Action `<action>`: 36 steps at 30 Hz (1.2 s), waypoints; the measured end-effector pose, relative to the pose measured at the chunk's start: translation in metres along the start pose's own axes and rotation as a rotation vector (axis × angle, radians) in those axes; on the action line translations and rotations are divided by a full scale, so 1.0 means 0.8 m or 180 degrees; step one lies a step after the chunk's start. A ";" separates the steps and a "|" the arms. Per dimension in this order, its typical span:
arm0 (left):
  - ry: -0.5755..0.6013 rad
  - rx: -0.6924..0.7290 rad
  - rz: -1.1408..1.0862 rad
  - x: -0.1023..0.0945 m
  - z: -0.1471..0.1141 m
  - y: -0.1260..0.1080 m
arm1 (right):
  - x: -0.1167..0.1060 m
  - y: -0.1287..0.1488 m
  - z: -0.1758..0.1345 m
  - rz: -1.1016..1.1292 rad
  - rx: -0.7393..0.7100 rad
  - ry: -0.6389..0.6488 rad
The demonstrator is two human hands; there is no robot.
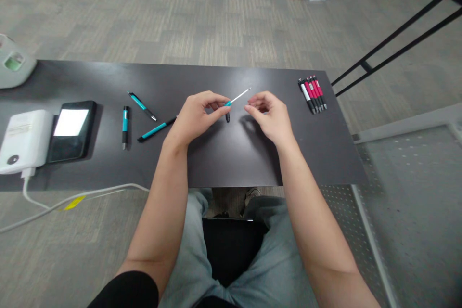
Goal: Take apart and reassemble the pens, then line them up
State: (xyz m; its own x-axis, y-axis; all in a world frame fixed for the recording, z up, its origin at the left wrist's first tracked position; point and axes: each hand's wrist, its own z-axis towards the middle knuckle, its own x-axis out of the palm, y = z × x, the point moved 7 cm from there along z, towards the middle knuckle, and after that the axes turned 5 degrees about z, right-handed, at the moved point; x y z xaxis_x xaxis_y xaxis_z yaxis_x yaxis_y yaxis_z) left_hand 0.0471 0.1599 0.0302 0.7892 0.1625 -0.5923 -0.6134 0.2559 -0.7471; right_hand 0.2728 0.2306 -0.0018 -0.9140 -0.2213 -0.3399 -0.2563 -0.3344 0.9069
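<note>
Pinched between thumb and fingers, my left hand (pixel 198 116) holds a blue pen barrel (pixel 228 104) over the middle of the table. A thin white refill (pixel 240 96) sticks out of it, slanting up to the right. Just below the fingertips is a black pen part (pixel 227 117); I cannot tell whether it touches the hand. My right hand (pixel 269 115) hovers right of the refill tip, fingers curled, thumb and fingertips apart, nothing visible between them. Left of my left hand lie a blue and black pen (pixel 142 106), another blue pen (pixel 155 130) and a third one (pixel 124 127).
Several pink and black pens (pixel 317 94) lie side by side with a white and black pen (pixel 306 96) at the dark table's (pixel 231 163) right. On the left are a phone-like black device (pixel 68 147) and a white box (pixel 27 137) with a cable (pixel 90 194).
</note>
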 end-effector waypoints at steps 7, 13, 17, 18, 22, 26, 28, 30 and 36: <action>0.0147 0.0079 -0.0145 0.009 0.000 0.000 | -0.040 0.002 0.010 0.1207 -0.0289 -0.0923; 0.0185 0.0171 -0.0201 0.013 0.000 -0.004 | -0.033 0.005 0.007 0.1307 -0.0242 -0.0847; 0.0149 0.0174 -0.0226 0.012 0.000 -0.005 | -0.028 0.006 0.006 0.1155 -0.0152 -0.0790; 0.0124 0.0181 -0.0247 0.012 0.000 -0.005 | -0.026 0.006 0.005 0.1078 -0.0109 -0.0765; 0.0088 0.0178 -0.0297 0.013 0.001 -0.005 | -0.018 0.010 0.001 0.0797 0.0073 -0.0616; 0.0098 0.0115 -0.0335 0.016 0.001 -0.006 | -0.003 0.014 -0.003 0.0743 0.0127 -0.0461; 0.0083 0.0066 -0.0372 0.015 0.001 -0.006 | 0.009 0.015 -0.004 0.0687 0.0133 -0.0301; 0.0012 -0.0004 -0.0426 0.012 0.001 -0.005 | 0.021 0.015 -0.005 0.0559 0.0147 -0.0093; -0.0546 -0.0157 -0.0517 -0.011 0.001 0.007 | 0.045 0.020 -0.012 -0.0365 0.0034 0.0404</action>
State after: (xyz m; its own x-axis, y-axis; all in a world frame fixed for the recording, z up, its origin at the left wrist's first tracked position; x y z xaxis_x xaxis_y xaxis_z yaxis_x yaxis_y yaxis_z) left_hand 0.0367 0.1608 0.0312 0.8686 0.2835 -0.4064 -0.4754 0.2456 -0.8448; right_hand 0.2390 0.2089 -0.0020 -0.8317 -0.2965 -0.4694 -0.3606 -0.3544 0.8628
